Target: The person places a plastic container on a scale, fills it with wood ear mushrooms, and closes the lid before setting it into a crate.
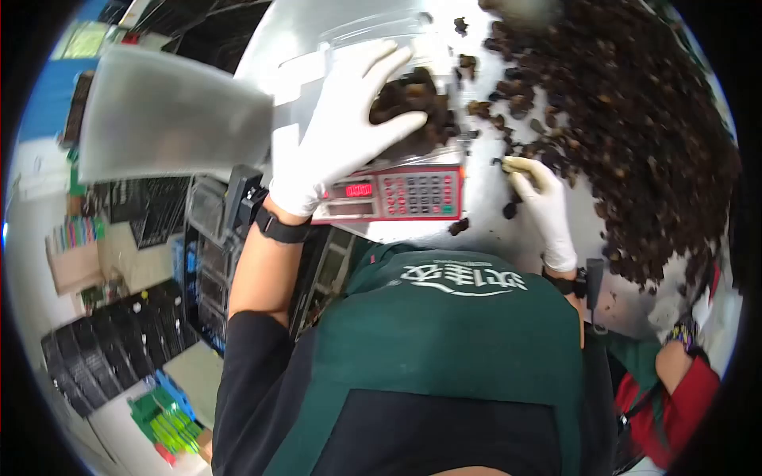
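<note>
A clear plastic box [349, 36] holding brown-black pieces that look like dried mushrooms [417, 99] rests on a red electronic scale [389, 208] with lit red digits. Over the left side of this box lies my left hand [345, 115], white-gloved, fingers stretched and thumb apart, the tips at the pieces inside. My right hand [540, 198], gloved too, is low over the metal table just right of the scale. Its thumb and forefinger are pinched together beside a small dark piece; I cannot tell what is between them.
A large heap of the same dark pieces [635, 135] spreads over the right of the metal table [484, 210], with loose bits toward the scale. A translucent bin [171, 115] stands at left. Black crates [119, 341] are stacked lower left. Another person's red sleeve [690, 408] shows lower right.
</note>
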`<state>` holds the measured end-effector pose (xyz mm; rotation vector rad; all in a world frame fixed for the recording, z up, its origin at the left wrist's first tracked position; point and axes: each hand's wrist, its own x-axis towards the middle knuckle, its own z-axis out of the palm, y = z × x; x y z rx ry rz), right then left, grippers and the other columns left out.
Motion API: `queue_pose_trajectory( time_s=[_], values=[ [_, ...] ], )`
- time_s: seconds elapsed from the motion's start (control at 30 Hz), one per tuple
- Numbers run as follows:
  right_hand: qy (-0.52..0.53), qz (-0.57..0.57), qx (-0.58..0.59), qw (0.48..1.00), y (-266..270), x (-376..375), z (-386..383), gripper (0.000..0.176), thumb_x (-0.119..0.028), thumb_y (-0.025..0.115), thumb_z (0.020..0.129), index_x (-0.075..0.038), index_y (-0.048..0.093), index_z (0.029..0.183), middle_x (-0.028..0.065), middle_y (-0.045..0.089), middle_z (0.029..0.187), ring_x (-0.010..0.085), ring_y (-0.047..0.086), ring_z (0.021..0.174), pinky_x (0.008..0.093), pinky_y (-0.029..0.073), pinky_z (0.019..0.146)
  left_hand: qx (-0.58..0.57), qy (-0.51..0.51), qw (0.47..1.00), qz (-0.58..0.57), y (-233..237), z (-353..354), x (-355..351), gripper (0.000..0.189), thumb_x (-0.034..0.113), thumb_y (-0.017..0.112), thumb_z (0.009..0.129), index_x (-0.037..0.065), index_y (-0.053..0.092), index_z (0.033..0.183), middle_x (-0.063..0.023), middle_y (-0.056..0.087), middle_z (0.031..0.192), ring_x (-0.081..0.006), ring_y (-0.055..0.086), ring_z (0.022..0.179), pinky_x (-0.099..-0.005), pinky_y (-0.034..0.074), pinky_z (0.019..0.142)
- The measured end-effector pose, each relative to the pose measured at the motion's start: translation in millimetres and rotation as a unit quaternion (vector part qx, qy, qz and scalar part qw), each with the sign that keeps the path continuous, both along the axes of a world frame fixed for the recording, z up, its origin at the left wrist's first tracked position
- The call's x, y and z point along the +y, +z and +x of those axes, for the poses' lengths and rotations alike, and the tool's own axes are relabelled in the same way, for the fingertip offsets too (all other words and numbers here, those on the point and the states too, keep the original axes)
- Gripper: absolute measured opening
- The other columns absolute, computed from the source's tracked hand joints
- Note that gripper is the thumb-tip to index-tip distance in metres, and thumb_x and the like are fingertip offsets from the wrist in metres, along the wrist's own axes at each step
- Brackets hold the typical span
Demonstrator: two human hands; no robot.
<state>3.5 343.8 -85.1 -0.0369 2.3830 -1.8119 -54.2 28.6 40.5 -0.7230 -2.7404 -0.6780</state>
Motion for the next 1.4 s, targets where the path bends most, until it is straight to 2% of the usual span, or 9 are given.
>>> queue_pose_trajectory(
  time_s=[0.2,0.33,0.53,0.63,0.73,0.87,1.07,1.27,1.4],
  values=[
    [-0.052,0.097,0.102,0.989,2.6,14.1,-8.8,0.023,-0.004,0.067,0.085,-0.004,0.069,0.108,0.0075,0.066,0.095,0.0152,0.064,0.079,0.0253,0.051,0.073,0.015,-0.006,0.998,-0.065,-41.9,-12.4,17.8,0.076,0.026,0.081,0.073,0.013,0.052,0.141,-0.0144,0.049,0.145,-0.0375,0.038,0.139,-0.0504,0.029,0.116],
    [-0.087,0.223,0.21,0.948,-12.7,32.4,-46.7,0.029,-0.008,0.065,0.082,-0.007,0.067,0.111,0.011,0.066,0.107,0.0297,0.062,0.104,0.0371,0.051,0.091,-0.013,0.016,0.998,-0.052,-42.2,-9.1,23.2,0.076,0.021,0.081,0.072,0.012,0.051,0.142,-0.0139,0.048,0.145,-0.0353,0.038,0.14,-0.0487,0.029,0.116],
    [-0.043,0.316,0.276,0.907,-19.5,4.8,-119.0,0.054,-0.011,0.064,0.082,-0.019,0.055,0.135,0.0087,0.054,0.137,0.0299,0.06,0.114,0.0391,0.052,0.094,-0.072,0.044,0.994,0.068,-25.8,-0.2,31.9,0.079,0.019,0.075,0.083,0.006,0.037,0.151,-0.0221,0.042,0.15,-0.0373,0.038,0.141,-0.047,0.029,0.117],
    [0.02,0.434,0.226,0.872,-39.5,-0.1,-139.3,0.035,-0.011,0.064,0.082,-0.016,0.064,0.117,0.0086,0.055,0.133,0.0279,0.061,0.111,0.0391,0.053,0.09,-0.021,0.101,0.992,0.068,-6.3,5.2,22.4,0.075,0.017,0.072,0.086,0.006,0.036,0.152,-0.0203,0.041,0.151,-0.0357,0.038,0.14,-0.0453,0.029,0.117],
    [-0.021,0.321,0.263,0.91,-44.9,8.3,-150.5,0.005,-0.014,0.063,0.082,-0.013,0.065,0.086,0.0078,0.063,0.102,0.0296,0.063,0.089,0.0398,0.052,0.076,-0.004,0.141,0.987,0.083,1.7,5.1,-3.1,0.068,0.015,0.068,0.091,0.005,0.037,0.151,-0.0186,0.042,0.15,-0.0322,0.039,0.14,-0.0432,0.029,0.118],
    [-0.076,0.169,0.145,0.972,-30.1,22.6,-149.6,0.012,-0.015,0.071,0.08,-0.007,0.069,0.088,0.0094,0.067,0.084,0.021,0.062,0.069,0.0314,0.052,0.068,-0.018,0.197,0.971,0.132,-2.0,5.1,-41.4,0.063,0.015,0.064,0.095,0.006,0.037,0.151,-0.0156,0.041,0.153,-0.0291,0.039,0.141,-0.042,0.03,0.116],
    [0.056,0.31,0.228,0.921,-29.1,18.8,-129.6,0.034,-0.009,0.065,0.081,-0.016,0.066,0.114,0.0062,0.061,0.113,0.0255,0.064,0.102,0.0379,0.054,0.084,-0.033,0.214,0.965,0.145,-14.0,3.2,-55.4,0.062,0.015,0.064,0.096,0.009,0.038,0.151,-0.0146,0.042,0.153,-0.0285,0.04,0.141,-0.0436,0.035,0.113],
    [0.003,0.275,0.23,0.933,-59.8,32.1,-140.5,0.017,-0.007,0.065,0.079,-0.009,0.065,0.096,0.0113,0.062,0.097,0.0328,0.063,0.092,0.0398,0.052,0.081,-0.028,0.199,0.971,0.128,-11.8,6.9,-46.0,0.063,0.01,0.064,0.093,0.01,0.039,0.151,-0.0147,0.044,0.151,-0.0283,0.043,0.139,-0.0432,0.035,0.113],
    [-0.055,0.039,0.025,0.997,-18.5,33.9,-129.9,0.023,-0.014,0.073,0.084,-0.003,0.07,0.104,0.0023,0.067,0.085,0.0071,0.057,0.068,0.0244,0.049,0.062,-0.024,0.201,0.971,0.124,-14.9,13.1,-57.2,0.063,0.008,0.064,0.092,0.008,0.04,0.15,-0.0146,0.045,0.149,-0.028,0.044,0.138,-0.0416,0.035,0.113]
  ],
)
